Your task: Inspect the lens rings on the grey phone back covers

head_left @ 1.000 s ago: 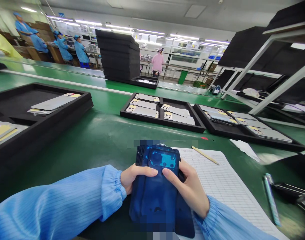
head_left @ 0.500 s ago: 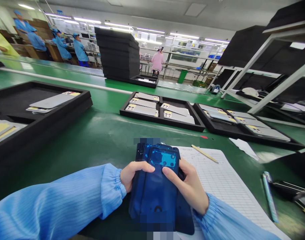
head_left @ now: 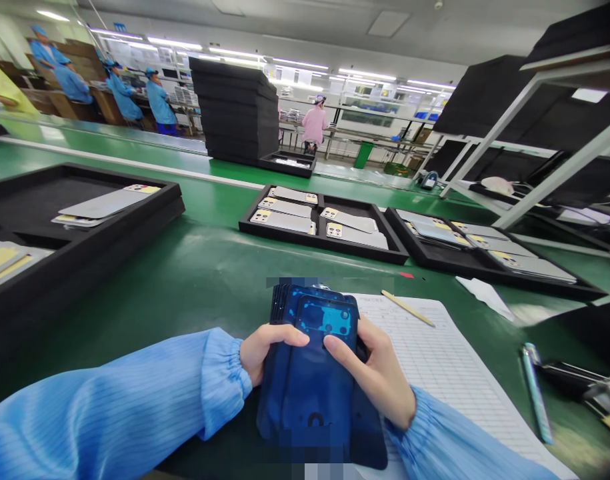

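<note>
Between my two hands is a stack of dark blue phone back panels (head_left: 317, 387), fanned out a little, with a camera cutout near the top of the front one. My left hand (head_left: 267, 345) grips the left edge, its thumb lying across the front panel. From the right side my right hand (head_left: 379, 370) holds the same stack, thumb pressed on the panel just below the cutout. The fingers behind the stack are hidden. Under my right hand and the stack lies a lined paper sheet (head_left: 445, 363). Small blurred squares cover the stack's top and bottom edges.
Black trays (head_left: 367, 252) with silver phone panels (head_left: 357, 237) stand ahead; another tray (head_left: 149, 223) is at left. A wooden stick (head_left: 409, 309) lies on the paper, a pen (head_left: 537, 397) to its right. Behind rises a tall stack of black trays (head_left: 235, 113). Co-workers (head_left: 159, 100) are in the background.
Almost nothing differs. The view has shifted very slightly; both hands keep the same hold on the stack of blue panels.
</note>
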`<state>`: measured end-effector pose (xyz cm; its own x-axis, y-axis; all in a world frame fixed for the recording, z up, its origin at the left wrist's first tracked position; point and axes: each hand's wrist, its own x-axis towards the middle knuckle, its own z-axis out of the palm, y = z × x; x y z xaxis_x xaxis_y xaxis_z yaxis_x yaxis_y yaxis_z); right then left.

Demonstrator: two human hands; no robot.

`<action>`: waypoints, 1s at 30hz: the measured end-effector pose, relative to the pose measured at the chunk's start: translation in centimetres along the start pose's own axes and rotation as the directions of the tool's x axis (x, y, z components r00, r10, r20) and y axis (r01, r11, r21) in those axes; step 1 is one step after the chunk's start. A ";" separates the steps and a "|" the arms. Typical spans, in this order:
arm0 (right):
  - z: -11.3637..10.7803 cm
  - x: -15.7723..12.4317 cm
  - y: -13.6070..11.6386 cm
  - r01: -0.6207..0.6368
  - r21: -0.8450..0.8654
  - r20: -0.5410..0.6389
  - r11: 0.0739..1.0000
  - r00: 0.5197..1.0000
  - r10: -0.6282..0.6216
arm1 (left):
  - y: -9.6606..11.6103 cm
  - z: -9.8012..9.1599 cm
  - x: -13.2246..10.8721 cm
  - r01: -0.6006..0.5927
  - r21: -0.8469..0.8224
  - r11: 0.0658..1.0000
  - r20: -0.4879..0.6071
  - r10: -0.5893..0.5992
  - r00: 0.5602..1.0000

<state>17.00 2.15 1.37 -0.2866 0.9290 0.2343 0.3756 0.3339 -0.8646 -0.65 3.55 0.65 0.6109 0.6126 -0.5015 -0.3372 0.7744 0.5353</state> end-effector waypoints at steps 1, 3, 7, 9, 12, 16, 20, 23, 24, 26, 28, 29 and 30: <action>0.0 0.0 0.0 0.003 0.000 -0.002 1.000 1.000 -0.003 | 0.0 0.0 0.0 -0.006 0.001 1.000 -0.003 0.006 1.000; 0.0 0.1 0.0 0.015 -0.001 -0.002 1.000 1.000 -0.015 | -0.2 0.0 0.1 -0.051 0.013 0.999 -0.008 0.051 0.999; -0.1 0.0 -0.1 0.043 0.003 0.005 0.999 0.999 -0.043 | -1.0 0.2 -0.1 -0.204 0.065 0.977 0.042 0.202 0.978; -0.1 -0.1 -0.3 0.035 0.023 0.014 0.999 0.999 -0.035 | -1.6 0.3 -0.3 -0.228 0.084 0.970 0.096 0.219 0.971; -0.1 -0.5 -0.6 -0.009 0.064 0.066 0.998 0.998 0.005 | -2.4 0.5 -0.7 -0.196 0.085 0.977 0.151 0.182 0.972; 0.1 -0.6 -0.9 -0.081 0.134 0.060 0.988 0.996 0.073 | -2.9 0.4 -0.9 -0.160 0.061 0.985 0.141 0.150 0.979; 0.1 -0.6 -1.1 -0.123 0.156 0.097 0.980 0.989 0.108 | -2.8 0.4 -0.8 -0.166 0.049 0.985 0.192 0.154 0.969; 0.0 -0.6 -1.3 -0.110 0.152 0.083 0.982 0.992 0.098 | -2.7 0.4 -0.7 -0.163 0.039 0.986 0.210 0.151 0.966; -0.1 -0.6 -1.4 -0.106 0.149 0.077 0.983 0.992 0.095 | -2.7 0.4 -0.7 -0.159 0.035 0.987 0.210 0.148 0.966; -0.1 -0.6 -1.5 -0.106 0.139 0.079 0.985 0.992 0.095 | -2.6 0.4 -0.7 -0.150 0.032 0.988 0.206 0.140 0.968; -0.1 -0.6 -1.5 -0.110 0.136 0.081 0.985 0.992 0.099 | -2.6 0.4 -0.7 -0.139 0.034 0.990 0.192 0.130 0.973; -0.1 -0.6 -1.4 -0.115 0.138 0.085 0.984 0.991 0.104 | -2.6 0.5 -0.7 -0.135 0.033 0.990 0.185 0.126 0.975; 0.0 -0.7 -1.4 -0.119 0.140 0.086 0.983 0.990 0.108 | -2.6 0.5 -0.7 -0.134 0.031 0.990 0.180 0.127 0.976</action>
<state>16.70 1.07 2.44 -0.3194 0.9423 0.1003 0.2797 0.1948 -0.9401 0.16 1.06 -0.08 0.6821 0.6673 -0.2991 -0.3939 0.6799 0.6185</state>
